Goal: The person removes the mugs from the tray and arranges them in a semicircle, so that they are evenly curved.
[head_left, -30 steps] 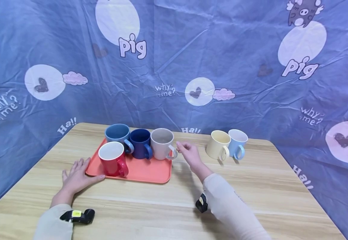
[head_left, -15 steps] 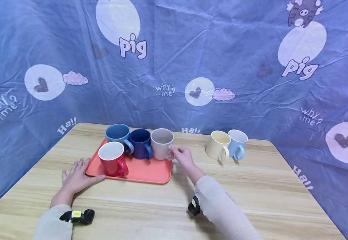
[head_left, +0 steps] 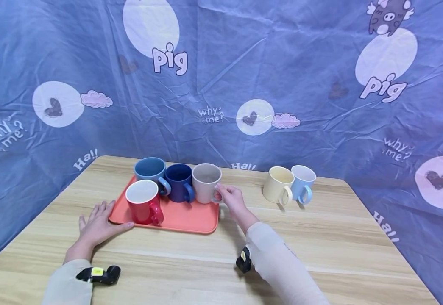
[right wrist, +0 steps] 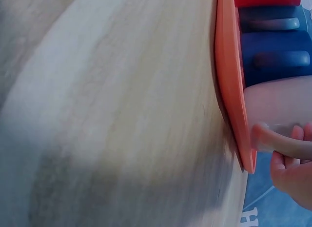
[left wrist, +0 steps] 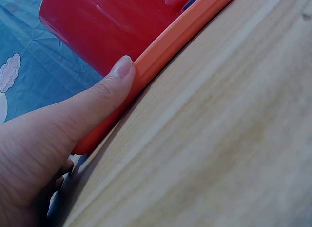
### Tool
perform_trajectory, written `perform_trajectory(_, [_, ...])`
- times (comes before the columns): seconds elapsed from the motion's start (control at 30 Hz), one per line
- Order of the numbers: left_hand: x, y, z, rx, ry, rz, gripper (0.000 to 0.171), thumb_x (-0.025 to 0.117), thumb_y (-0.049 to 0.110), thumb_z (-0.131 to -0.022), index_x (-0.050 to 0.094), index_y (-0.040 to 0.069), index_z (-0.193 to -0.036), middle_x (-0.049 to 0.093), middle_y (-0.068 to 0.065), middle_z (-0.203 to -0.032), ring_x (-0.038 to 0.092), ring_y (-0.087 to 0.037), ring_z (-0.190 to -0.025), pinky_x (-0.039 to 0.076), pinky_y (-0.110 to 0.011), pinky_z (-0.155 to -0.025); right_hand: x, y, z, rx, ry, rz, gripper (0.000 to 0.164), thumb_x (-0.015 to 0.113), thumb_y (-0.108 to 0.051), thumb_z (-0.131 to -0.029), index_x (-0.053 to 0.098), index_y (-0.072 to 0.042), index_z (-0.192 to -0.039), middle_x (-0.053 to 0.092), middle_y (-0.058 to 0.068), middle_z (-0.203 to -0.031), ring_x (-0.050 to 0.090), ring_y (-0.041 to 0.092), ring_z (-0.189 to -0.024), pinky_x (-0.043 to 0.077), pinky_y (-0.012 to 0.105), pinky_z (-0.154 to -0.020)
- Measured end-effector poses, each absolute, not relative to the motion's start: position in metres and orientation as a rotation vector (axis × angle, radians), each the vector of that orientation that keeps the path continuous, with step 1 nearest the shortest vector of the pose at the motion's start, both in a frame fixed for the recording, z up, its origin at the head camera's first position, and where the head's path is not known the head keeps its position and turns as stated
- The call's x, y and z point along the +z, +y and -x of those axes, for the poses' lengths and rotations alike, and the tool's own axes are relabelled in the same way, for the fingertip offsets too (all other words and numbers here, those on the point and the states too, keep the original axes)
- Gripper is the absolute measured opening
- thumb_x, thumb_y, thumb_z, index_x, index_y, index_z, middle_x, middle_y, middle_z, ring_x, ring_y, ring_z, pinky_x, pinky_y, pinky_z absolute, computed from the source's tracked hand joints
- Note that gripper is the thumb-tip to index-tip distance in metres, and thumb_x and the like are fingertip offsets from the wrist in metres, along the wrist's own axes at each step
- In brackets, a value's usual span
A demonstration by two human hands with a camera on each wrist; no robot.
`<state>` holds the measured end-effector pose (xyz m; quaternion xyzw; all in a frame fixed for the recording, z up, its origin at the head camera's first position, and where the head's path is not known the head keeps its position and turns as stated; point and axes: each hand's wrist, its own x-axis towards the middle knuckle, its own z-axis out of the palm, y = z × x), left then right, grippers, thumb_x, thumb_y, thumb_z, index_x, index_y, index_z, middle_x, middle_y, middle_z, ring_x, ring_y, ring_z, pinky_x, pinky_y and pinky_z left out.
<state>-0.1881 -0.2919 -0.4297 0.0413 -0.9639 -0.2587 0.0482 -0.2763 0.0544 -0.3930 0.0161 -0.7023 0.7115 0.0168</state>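
mug (head_left: 206, 185), gray, on tray (head_left: 190, 220), handle (right wrist: 287, 145) seemingly in right fingers (head_left: 226, 192)

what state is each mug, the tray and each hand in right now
orange tray: flat on the table
red mug: upright, on the tray
teal mug: upright, on the tray
navy mug: upright, on the tray
grey mug: upright, on the tray
cream mug: upright, off the tray
light blue mug: upright, off the tray
left hand: spread, touching the tray
right hand: gripping the grey mug's handle
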Motion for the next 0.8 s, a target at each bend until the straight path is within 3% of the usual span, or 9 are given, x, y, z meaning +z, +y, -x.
perform_trajectory(0.1, [-0.43,-0.292,0.188,-0.79,-2.94,-0.13,0.111,0.059,0.066,-0.06,0.018,-0.008,-0.132,0.01,-0.037,-0.131,-0.002,-0.049,-0.12,-0.018,-0.063,-0.083,-0.392,0.053,0.278,2.228,-2.199,-0.027,0.027,0.056,-0.02,-0.084,0.061,0.006,-0.079,0.058,0.006,-0.064,0.053,0.012,-0.06,0.046,0.028,-0.066])
perform_trajectory(0.3, [-0.429,-0.292,0.189,-0.79,-2.939,-0.128,0.111,0.059,0.066,-0.06,0.018,-0.008,-0.132,0.01,-0.037,-0.131,-0.001,-0.05,-0.12,-0.018,-0.063,-0.083,-0.428,0.056,0.308,2.322,-2.18,-0.077,0.027,0.057,-0.03,-0.083,0.063,-0.006,-0.072,0.057,-0.001,-0.061,0.053,0.007,-0.055,0.045,0.02,-0.059])
perform_trajectory(0.43, [-0.43,-0.292,0.189,-0.788,-2.937,-0.126,0.111,0.059,0.066,-0.06,0.018,-0.008,-0.132,0.01,-0.037,-0.131,-0.001,-0.049,-0.12,-0.017,-0.063,-0.083,-0.421,0.056,0.303,2.335,-2.156,-0.196,0.026,0.052,-0.022,-0.087,0.063,-0.002,-0.075,0.057,0.001,-0.061,0.053,0.008,-0.054,0.045,0.022,-0.055])
perform_trajectory(0.8, [-0.428,-0.291,0.187,-0.782,-2.941,-0.124,0.111,0.058,0.066,-0.061,0.018,-0.008,-0.132,0.01,-0.037,-0.131,0.0,-0.049,-0.12,-0.016,-0.064,-0.084,-0.421,0.052,0.3,2.372,-2.131,-0.268,0.029,0.048,-0.022,-0.089,0.061,-0.005,-0.07,0.055,0.0,-0.059,0.051,0.008,-0.053,0.044,0.022,-0.053])
